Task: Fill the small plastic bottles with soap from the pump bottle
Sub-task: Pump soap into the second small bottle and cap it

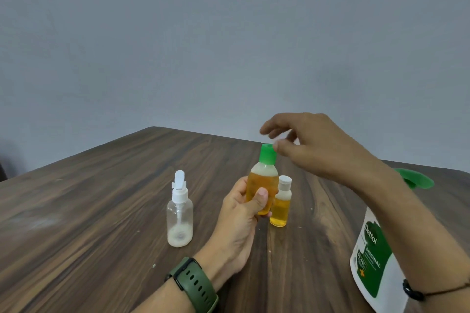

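At frame centre, the left hand [241, 207] is gripping the green-capped bottle [263, 185] (amber soap inside), while the right hand [312, 145], fingers loosely spread, is touching its cap [267, 153]; the pump bottle [373, 259] is standing lower right.

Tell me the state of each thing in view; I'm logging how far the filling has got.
Green-capped bottle: capped, nearly full of orange soap, held upright by the left hand.
White-capped bottle: capped, mostly full, standing on the table.
Spray bottle: top on, nearly empty, whitish residue at the bottom.
Pump bottle: standing at right, partly hidden by the arm.
Right hand: fingers loose, at the green cap.
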Tool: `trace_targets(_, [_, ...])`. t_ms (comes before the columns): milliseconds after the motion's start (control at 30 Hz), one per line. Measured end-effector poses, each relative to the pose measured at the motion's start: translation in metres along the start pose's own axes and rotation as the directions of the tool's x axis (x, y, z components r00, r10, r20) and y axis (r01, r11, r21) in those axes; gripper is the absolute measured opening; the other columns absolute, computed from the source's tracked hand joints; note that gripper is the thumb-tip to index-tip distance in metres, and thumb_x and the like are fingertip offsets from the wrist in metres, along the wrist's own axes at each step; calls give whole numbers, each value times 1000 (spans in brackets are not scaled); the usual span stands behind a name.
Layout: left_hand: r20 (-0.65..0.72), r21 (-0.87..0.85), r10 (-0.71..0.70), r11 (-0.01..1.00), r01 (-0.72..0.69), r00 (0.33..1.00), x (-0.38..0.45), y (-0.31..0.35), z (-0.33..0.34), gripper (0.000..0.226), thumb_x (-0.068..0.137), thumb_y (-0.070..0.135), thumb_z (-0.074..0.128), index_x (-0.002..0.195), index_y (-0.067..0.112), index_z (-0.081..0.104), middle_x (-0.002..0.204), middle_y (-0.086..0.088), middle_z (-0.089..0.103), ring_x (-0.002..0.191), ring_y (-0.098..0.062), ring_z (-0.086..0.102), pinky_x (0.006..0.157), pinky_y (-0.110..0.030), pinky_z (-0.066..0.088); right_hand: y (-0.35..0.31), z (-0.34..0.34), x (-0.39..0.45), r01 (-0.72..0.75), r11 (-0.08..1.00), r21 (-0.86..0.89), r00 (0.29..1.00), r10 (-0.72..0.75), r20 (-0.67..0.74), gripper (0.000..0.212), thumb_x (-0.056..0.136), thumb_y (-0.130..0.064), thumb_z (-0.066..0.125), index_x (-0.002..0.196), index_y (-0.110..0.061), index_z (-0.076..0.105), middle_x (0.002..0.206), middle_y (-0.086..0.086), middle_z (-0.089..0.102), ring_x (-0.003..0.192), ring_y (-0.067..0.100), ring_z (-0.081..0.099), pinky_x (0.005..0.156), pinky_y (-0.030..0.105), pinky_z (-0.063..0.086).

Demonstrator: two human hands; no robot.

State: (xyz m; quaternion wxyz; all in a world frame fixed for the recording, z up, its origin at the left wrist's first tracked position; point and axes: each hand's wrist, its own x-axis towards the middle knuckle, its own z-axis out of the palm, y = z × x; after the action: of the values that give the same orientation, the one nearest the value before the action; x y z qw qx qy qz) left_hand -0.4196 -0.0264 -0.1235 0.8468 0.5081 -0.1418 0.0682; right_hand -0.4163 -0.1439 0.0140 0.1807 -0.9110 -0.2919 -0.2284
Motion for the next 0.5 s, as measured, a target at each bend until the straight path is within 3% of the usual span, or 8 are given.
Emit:
trace_targets(67, [0,-2,-2,1000,2,1000,0,-2,1,24,74,25,62,98,21,64,88,1,72,84,-14,60,74,-31,44,2,2,-1,27,999,31,994,-30,108,34,87,-4,49,104,-28,64,102,-10,59,82,4,49,59,6,36])
trace_targets(133, [11,12,5,1000,-5,1000,-1,-4,2,25,73,25,62,98,20,64,87,1,73,82,-12,62,74,-31,43,1,9,-2,-10,1000,-21,989,13,144,29,87,-5,48,99,-25,66,96,-5,59,76,6,50,59,14,38])
trace_targets(200, [33,32,6,999,-7,999,-3,-6,3,26,74,26,62,99,18,64,87,3,73,80,-8,64,73,-31,42,-1,12,-2,-80,988,-129,989,95,112,21,92,-28,47,90,-17,66,82,0,66,74,14,58,60,26,43])
trace_targets(267, [51,44,3,999,-6,999,-4,-6,3,29,74,27,62,102,18,63,89,3,74,80,-6,65,73,-31,42,0,11,-2,-150,977,-154,986,158,46,47,93,-49,37,79,-13,63,64,4,66,68,20,62,62,31,45])
trace_targets(300, [51,43,1,999,-3,999,-4,-6,3,30,74,28,62,103,18,63,90,2,74,80,-6,66,74,-31,42,1,10,-1,-153,978,-141,988,156,12,51,92,-51,34,77,-12,63,65,5,65,69,21,61,62,33,45])
trace_targets(367, [43,28,-5,1000,4,999,-2,-4,1,30,74,28,62,103,20,63,93,0,74,82,-8,66,74,-31,43,1,6,-2,-100,992,-72,995,101,9,37,93,-43,39,88,-16,64,82,0,66,73,16,57,62,30,42])
trace_targets(433, [33,7,-16,1000,16,999,0,-3,0,29,74,27,62,102,22,64,94,0,74,85,-10,64,74,-31,44,1,4,-1,-40,999,2,996,40,83,20,92,-24,48,105,-24,63,95,-7,61,70,3,50,60,18,38])
trace_targets(500, [28,-1,-26,1000,26,999,0,-4,1,27,73,27,63,100,23,65,93,1,74,85,-11,64,75,-32,44,5,6,0,-20,1000,10,989,18,144,28,89,-9,50,108,-25,63,96,-8,58,68,-1,46,56,9,32])
